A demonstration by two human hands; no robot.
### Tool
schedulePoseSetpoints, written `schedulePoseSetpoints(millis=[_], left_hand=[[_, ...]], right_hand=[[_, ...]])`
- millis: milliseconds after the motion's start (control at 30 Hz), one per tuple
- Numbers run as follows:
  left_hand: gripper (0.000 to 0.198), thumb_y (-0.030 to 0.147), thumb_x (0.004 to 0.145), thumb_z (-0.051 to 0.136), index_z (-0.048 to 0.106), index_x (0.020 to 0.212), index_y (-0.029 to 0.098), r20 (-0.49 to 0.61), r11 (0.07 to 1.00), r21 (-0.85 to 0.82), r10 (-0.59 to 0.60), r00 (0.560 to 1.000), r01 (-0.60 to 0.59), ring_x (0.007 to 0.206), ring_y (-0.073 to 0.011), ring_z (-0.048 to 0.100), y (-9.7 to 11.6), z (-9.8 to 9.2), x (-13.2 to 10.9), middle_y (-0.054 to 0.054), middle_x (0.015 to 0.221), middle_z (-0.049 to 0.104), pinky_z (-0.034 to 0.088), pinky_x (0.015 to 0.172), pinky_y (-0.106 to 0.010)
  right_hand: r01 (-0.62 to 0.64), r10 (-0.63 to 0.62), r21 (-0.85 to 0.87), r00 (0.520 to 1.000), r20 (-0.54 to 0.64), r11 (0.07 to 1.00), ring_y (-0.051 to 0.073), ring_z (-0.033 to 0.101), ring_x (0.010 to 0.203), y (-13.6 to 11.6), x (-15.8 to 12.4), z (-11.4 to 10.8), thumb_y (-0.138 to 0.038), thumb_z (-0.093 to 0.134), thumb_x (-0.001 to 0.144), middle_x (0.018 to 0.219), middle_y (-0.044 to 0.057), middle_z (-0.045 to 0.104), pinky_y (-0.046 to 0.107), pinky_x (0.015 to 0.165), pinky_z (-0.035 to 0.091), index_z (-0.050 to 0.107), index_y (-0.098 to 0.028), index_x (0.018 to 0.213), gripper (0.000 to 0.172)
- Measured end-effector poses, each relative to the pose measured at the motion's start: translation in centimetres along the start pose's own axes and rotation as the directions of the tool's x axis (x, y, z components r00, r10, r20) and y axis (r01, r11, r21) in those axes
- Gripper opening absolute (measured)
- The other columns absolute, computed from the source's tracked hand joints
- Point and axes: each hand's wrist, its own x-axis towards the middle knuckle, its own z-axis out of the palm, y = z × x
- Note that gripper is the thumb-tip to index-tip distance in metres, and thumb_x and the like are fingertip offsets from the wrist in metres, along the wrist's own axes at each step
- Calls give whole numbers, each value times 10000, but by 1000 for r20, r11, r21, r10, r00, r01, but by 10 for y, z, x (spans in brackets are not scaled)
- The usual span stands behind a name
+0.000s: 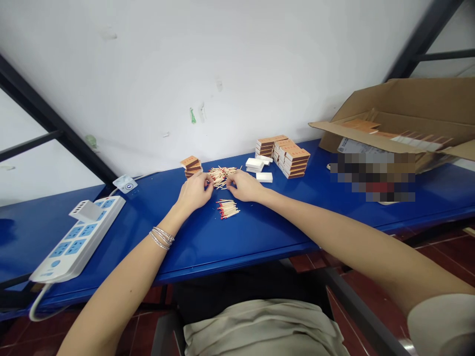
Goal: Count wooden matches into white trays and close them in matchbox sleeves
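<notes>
**Q:** What is lying on the blue desk point(260, 237) in front of the person?

**A:** A loose pile of red-tipped matchsticks point(221, 176) is lying mid-desk, crossed at all angles. A smaller, roughly aligned bunch of matchsticks point(227, 208) is lying just nearer, its red tips pointing right.

**Q:** State of the hands?

**A:** Both are working at the pile. The left hand point(195, 192) is curled at the pile's left edge, and the right hand point(243, 186) is curled at its right edge, with the fingertips of each at the matchsticks. Neither is clenched or fully released. I cannot confirm from this view whether either is pinching any matchsticks. Silver bracelets point(162, 238) are circling the left wrist.

**Q:** And the surrounding items?

**A:** A short stack of orange matchboxes point(191, 166) is standing just beyond the left hand. White matchbox trays point(256, 165) are lying right of the pile, with taller stacks of orange matchboxes point(291, 162) standing beside them. Further right, an open cardboard carton point(393, 109) is sitting at the desk's far edge, holding more flat boxes. Near left, a white power strip point(77, 237) with blue sockets is lying on the desk.
</notes>
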Motion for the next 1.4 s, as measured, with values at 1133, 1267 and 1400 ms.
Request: schedulePoseSetpoints(millis=[1133, 1267, 1400], left_hand=[[178, 297, 817, 538, 670, 804, 178, 145, 973, -222, -27, 989, 59, 582, -149, 526, -1, 5, -1, -7, 655, 605, 395, 577, -276], [188, 351, 806, 584, 683, 837, 194, 122, 988, -135, -52, 991, 68, 639, -161, 548, 2, 11, -1, -24, 730, 621, 382, 583, -276], [172, 328, 809, 571, 684, 817, 199, 106, 993, -90, -65, 992, 75, 682, -172, 562, 6, 15, 0, -36, 771, 624, 387, 598, -279]], right_hand=[[-189, 105, 683, 981, 162, 706, 60, 529, 379, 0, 2, -4, -102, 671, 704, 680, 8, 685, 183, 404, 367, 588, -147, 712, 94], [-192, 43, 664, 971, 234, 723, 61, 525, 411, 2, 2, -3, -176, 725, 699, 642, 2, 668, 184, 425, 371, 662, -134, 727, 81], [-53, -49, 494, 980, 191, 868, 89, 574, 564, 1, 1, -5, -192, 715, 694, 670, 8, 693, 192, 534, 409, 735, -140, 756, 83]])
